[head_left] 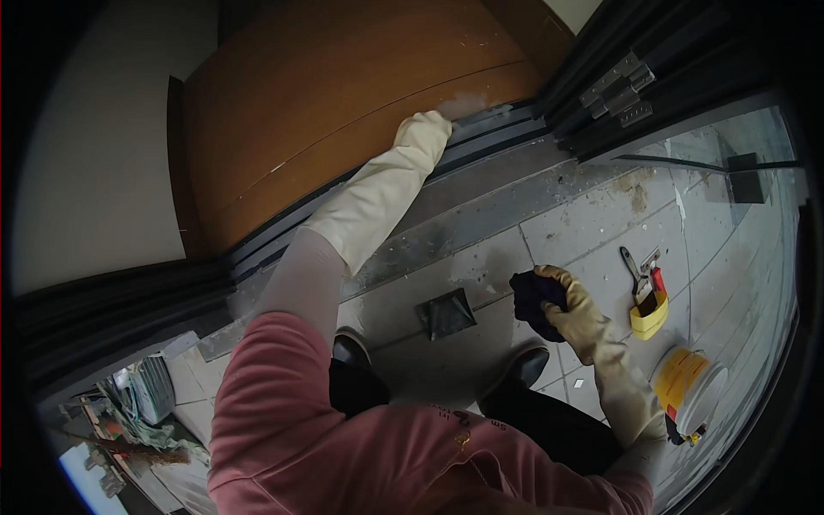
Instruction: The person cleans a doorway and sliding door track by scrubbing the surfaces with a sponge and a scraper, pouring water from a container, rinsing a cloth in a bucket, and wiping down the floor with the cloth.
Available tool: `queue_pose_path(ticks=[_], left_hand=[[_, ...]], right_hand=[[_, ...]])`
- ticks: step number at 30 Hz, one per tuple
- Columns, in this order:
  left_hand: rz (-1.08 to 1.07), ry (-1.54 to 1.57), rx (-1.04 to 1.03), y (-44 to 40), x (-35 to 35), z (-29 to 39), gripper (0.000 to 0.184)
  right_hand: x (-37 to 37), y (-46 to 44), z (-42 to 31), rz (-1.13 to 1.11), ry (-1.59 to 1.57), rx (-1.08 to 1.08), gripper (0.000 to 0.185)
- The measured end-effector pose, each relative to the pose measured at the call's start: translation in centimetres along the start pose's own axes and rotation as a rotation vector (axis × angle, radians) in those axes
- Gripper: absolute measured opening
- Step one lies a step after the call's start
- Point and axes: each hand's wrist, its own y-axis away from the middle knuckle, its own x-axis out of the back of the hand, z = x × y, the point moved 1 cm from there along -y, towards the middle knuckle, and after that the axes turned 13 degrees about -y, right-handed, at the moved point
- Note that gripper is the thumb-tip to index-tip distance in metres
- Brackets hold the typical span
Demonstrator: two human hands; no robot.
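A long cream rubber glove covers my left hand, which is curled at the dark metal door track beside the wooden panel. Its fingertips are hidden, and whatever they hold cannot be made out. On the right, my right hand, in a similar but dirtier glove, grips a bunched dark purple cloth above the tiled floor. A small dark square piece lies on the tiles between my two hands, in front of my shoes.
A yellow holder with a brush and a red-handled tool lies on the right. Nearby is a bucket with a yellow label. Glass panels stand at the right edge. Folded material and a broom are at the lower left.
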Motion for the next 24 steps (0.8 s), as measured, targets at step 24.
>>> queue_pose_path(ticks=[24], left_hand=[[0.158, 0.366, 0.145, -3.0, -4.8, 3.1, 0.031]], right_hand=[[39.7, 24.7, 22.9, 1.458, 0.490, -0.234, 0.041]])
